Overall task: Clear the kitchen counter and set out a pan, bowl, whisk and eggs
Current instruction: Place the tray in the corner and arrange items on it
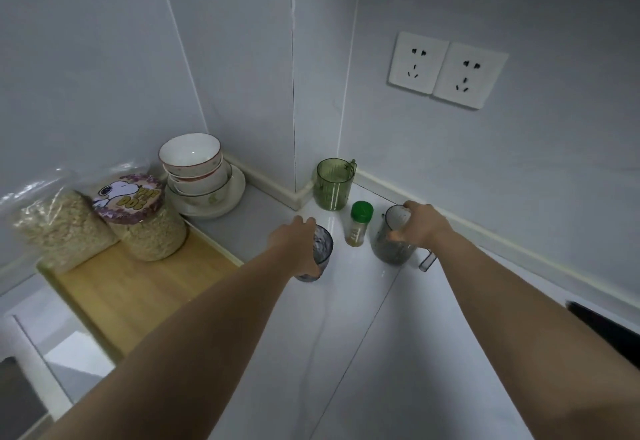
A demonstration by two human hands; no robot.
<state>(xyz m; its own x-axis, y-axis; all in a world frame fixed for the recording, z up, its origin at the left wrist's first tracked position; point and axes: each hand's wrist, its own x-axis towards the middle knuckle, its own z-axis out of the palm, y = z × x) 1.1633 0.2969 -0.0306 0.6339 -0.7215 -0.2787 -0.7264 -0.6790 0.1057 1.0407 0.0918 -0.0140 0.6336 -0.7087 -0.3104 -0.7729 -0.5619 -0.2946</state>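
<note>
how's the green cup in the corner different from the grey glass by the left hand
The green cup is green-tinted and has a handle at its rim; no handle shows on the grey glass. The green cup stands free against the wall, untouched, while the left hand is wrapped around the grey glass. Both are see-through, upright, and on the white counter.

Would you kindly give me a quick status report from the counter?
Left hand gripping grey glass. Right hand gripping grey handled cup. Spice jar standing between them; green cup behind.
</note>
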